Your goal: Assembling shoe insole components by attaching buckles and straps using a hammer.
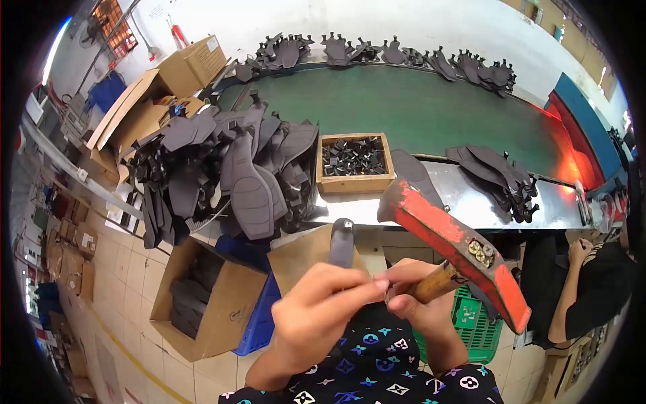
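Note:
In front of me my right hand (pixel 424 299) grips a hammer with a short wooden handle (pixel 441 281) and a worn red metal head (pixel 464 252), which points up and to the right. My left hand (pixel 326 310) is closed in a pinch, its fingertips meeting those of my right hand. A small thing sits between the fingertips, too small and covered to name. Just beyond my left hand a dark grey strap end (pixel 342 242) with a rounded tip sticks up; its lower part is hidden behind the fingers.
A wooden box (pixel 356 183) of small black clips stands on the metal bench edge, beside a heap of grey padded pieces (pixel 252 185). Behind runs a green conveyor belt (pixel 377 101). Below are a cardboard box (pixel 232 310) and a green crate (pixel 488 337). A co-worker (pixel 592 289) sits at right.

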### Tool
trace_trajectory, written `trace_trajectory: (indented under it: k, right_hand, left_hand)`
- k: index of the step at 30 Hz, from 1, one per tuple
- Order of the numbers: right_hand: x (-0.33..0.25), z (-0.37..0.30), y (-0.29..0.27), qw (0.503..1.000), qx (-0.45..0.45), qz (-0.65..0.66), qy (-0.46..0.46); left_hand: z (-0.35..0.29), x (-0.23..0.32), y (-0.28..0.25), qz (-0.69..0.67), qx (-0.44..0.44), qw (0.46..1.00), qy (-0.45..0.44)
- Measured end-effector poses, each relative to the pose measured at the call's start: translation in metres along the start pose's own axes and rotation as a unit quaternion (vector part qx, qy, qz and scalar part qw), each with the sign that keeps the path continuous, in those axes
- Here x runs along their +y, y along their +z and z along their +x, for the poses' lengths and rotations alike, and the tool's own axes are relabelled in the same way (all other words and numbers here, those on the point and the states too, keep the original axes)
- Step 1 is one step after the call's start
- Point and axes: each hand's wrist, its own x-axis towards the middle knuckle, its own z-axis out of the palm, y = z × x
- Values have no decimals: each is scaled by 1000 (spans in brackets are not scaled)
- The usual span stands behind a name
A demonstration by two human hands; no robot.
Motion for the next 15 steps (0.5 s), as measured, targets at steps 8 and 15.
trace_trajectory:
  k: [8, 15]
  right_hand:
    - [36, 0, -3, 999, 35, 17, 33]
    - [78, 44, -19, 987, 23, -109, 116]
  left_hand:
    - [-25, -83, 14, 149, 74, 984, -57]
    - [1, -180, 36, 35, -7, 996, -82]
